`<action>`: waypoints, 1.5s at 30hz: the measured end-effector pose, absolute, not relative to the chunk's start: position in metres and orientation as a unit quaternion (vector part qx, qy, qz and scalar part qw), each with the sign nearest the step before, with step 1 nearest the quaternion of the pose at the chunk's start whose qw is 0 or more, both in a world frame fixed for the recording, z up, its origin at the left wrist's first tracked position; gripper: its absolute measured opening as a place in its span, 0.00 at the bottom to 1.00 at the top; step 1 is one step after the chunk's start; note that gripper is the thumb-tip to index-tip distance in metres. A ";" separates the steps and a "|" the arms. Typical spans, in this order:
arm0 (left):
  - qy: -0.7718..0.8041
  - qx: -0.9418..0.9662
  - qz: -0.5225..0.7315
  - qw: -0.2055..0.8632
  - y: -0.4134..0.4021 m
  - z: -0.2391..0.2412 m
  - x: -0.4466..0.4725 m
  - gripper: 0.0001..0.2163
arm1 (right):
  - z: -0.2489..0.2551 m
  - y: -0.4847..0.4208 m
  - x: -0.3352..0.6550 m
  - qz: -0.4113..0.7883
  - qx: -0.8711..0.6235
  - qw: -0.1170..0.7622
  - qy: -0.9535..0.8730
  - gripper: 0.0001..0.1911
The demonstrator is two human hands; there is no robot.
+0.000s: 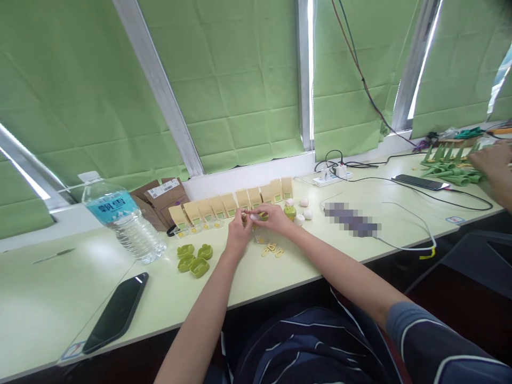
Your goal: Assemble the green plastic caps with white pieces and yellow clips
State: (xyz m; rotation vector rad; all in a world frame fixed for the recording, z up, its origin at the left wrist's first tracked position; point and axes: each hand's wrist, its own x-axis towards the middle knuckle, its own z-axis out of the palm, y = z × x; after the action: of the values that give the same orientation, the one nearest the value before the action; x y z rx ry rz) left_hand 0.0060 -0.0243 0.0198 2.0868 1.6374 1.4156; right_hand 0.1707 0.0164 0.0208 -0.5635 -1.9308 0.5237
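My left hand (239,230) and my right hand (274,218) meet over the table. Their fingertips are closed on a small whitish piece (255,217), mostly hidden by the fingers. Just below them is a small clear plastic part (262,236), and nearer me lie several flat yellow loop-shaped pieces (272,249). Beside my right hand sits a green rounded piece (290,212), with several white, egg-like pieces (307,214) around it. To the left of my left hand, several green moulded cups (199,266) are grouped. Behind my hands stands a row of cream-coloured panels (208,209) with clear parts at their feet.
A large water bottle (124,218) leans left, near a cardboard box (162,200). One phone (116,312) lies at front left, another (420,182) at right. Cables run from a power strip (332,177). A pixelated object (352,218) lies right; another person's hand (494,165) is by green cones (452,170).
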 end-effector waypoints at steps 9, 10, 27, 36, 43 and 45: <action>0.535 0.688 0.485 0.071 -0.033 0.028 0.008 0.13 | 0.019 0.019 0.173 0.263 -0.273 0.521 -0.764 0.17; 0.526 0.696 0.483 0.077 -0.033 0.028 0.008 0.14 | 0.020 0.019 0.174 0.264 -0.278 0.527 -0.758 0.17; 0.488 0.715 0.500 0.021 -0.028 0.023 0.010 0.19 | 0.022 0.018 0.174 0.284 -0.294 0.522 -0.749 0.14; 0.483 0.722 0.495 0.028 -0.025 0.019 0.006 0.20 | 0.018 0.021 0.174 0.257 -0.304 0.513 -0.760 0.14; 0.477 0.731 0.487 0.018 -0.024 0.019 0.004 0.21 | 0.021 0.018 0.177 0.248 -0.314 0.499 -0.769 0.15; 0.475 0.734 0.485 0.018 -0.023 0.018 0.003 0.21 | 0.022 0.017 0.178 0.245 -0.321 0.491 -0.772 0.16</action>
State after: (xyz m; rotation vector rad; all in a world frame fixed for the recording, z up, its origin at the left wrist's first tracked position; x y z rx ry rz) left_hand 0.0030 -0.0229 0.0184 2.2798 1.4754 1.5056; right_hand 0.1776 0.0173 0.0220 -0.7786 -1.8733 0.5950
